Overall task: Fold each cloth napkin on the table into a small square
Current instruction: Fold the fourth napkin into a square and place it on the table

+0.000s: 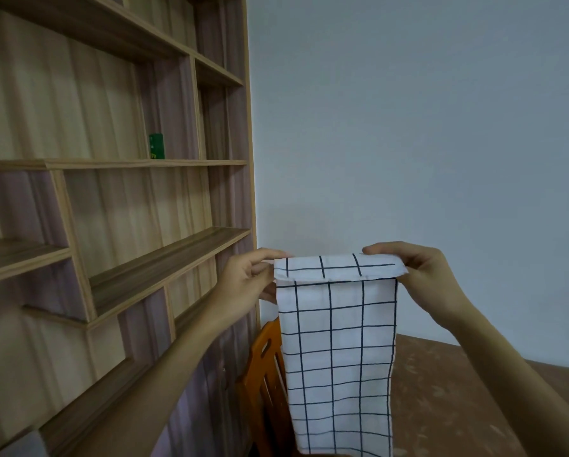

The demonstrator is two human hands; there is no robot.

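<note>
Head camera faces the wall (408, 127), napkin (339, 341) close.

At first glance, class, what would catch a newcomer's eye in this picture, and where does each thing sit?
The checked napkin hangs in the lower middle, pinched at its top corners by the left hand and the right hand. Wooden shelves fill the left side, a small green box on one. An orange chair stands behind the napkin, beside a brown table at lower right.
</note>
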